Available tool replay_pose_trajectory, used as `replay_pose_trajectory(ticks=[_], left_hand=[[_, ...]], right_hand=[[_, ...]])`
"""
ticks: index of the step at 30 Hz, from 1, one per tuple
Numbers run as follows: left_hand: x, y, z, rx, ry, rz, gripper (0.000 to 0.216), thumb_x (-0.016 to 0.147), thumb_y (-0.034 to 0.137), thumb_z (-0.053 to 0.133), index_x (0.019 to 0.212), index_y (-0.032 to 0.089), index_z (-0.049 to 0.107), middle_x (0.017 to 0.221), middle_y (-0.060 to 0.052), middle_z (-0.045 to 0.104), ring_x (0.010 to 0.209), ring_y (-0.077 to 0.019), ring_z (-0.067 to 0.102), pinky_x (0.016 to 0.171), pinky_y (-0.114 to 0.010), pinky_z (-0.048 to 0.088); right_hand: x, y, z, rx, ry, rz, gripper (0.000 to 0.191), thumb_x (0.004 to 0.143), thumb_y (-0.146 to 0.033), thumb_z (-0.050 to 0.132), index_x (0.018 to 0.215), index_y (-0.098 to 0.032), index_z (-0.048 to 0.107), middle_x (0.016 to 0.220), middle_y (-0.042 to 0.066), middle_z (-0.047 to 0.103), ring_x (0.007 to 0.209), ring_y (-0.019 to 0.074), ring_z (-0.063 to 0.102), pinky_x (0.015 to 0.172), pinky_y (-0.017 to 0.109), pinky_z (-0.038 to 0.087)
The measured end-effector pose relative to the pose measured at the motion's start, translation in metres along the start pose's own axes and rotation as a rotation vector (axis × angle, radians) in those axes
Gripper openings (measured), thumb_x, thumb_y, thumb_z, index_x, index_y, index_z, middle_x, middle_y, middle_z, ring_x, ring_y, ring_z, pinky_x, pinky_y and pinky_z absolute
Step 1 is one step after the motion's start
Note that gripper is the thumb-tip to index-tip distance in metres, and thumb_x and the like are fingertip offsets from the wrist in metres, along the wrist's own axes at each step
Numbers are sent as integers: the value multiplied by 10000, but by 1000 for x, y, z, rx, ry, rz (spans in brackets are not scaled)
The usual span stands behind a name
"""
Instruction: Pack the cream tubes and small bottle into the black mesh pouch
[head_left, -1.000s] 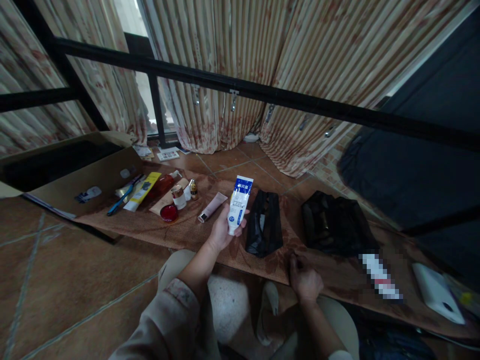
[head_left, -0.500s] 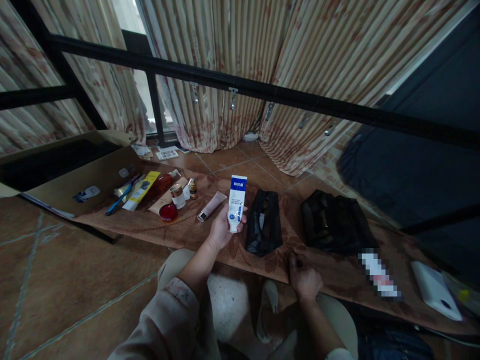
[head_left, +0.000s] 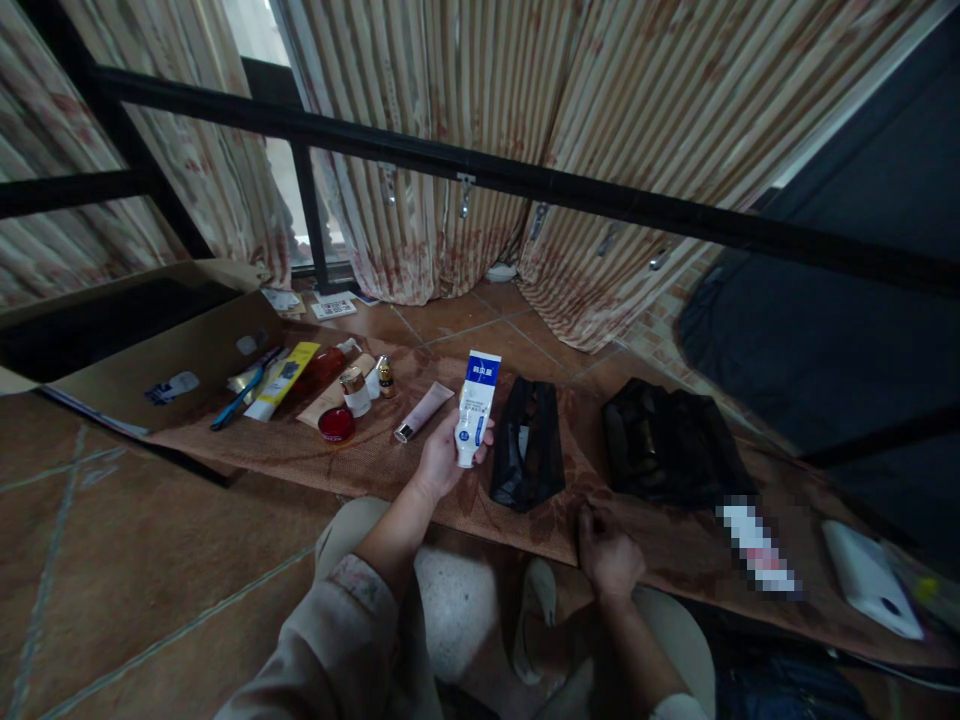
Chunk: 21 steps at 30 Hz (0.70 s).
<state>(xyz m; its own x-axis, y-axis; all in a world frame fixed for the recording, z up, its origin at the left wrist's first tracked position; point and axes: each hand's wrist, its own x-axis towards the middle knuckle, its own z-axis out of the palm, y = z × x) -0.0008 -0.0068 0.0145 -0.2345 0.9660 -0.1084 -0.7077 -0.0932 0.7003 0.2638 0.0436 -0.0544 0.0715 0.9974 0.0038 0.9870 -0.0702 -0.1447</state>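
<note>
My left hand (head_left: 444, 458) is closed around a white squeeze tube (head_left: 475, 405) with a blue top band, held up with its cap end down. To its left on the brown cloth lies a pink tube (head_left: 424, 411) with a silver cap. Just right of the raised tube sits a small black pouch (head_left: 527, 445), its top apart and something pale inside. My right hand (head_left: 611, 553) rests at the cloth's front edge, fingers curled in, with nothing seen in them. Farther right stands a larger black bag (head_left: 671, 443).
Left on the cloth lie a red round container (head_left: 337, 424), a jar (head_left: 355, 393), a small gold-topped bottle (head_left: 385, 377), a yellow tube (head_left: 283, 380) and a blue toothbrush (head_left: 238, 400). A cardboard box (head_left: 169, 370) stands beyond. A white device (head_left: 872, 578) lies far right. A black rail (head_left: 480, 165) crosses behind.
The tube in my left hand has tilted slightly, its blue end leaning a little to the right. My right hand has stayed in place.
</note>
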Motion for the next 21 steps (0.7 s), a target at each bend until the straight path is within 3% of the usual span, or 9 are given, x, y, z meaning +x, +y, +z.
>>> replay_pose_trajectory(ticks=[21], left_hand=[[-2, -2, 0, -77, -32, -9, 504, 838, 511, 408, 1033, 84, 592, 754, -112, 615, 618, -173, 563, 498, -274, 415]], right_hand=[[1, 1, 1, -17, -30, -2, 503, 875, -554, 349, 973, -209, 702, 751, 115, 684, 725, 234, 636, 593, 278, 381]])
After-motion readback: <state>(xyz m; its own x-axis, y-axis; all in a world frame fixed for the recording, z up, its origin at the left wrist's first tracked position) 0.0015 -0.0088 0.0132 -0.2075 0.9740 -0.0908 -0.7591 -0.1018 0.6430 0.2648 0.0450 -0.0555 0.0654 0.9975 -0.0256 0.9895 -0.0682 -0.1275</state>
